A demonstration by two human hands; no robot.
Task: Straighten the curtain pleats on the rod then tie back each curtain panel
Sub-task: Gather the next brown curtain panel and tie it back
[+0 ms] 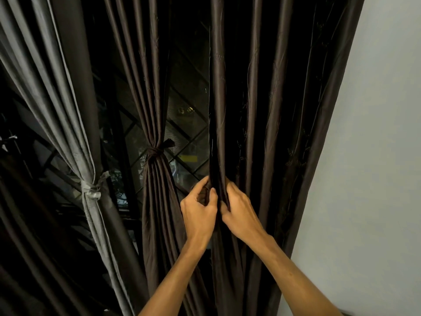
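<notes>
The loose dark brown pleated fabric curtain panel [273,110] hangs from twelve down to five o'clock, beside the pale wall [376,156] at three. At nine hangs a grey curtain panel [57,87] cinched with a pale tie [92,190]; a narrower brown panel [157,201] is knotted at centre. My left hand [199,210] and right hand [239,213] both pinch closed on the loose panel's inner edge, at six o'clock.
</notes>
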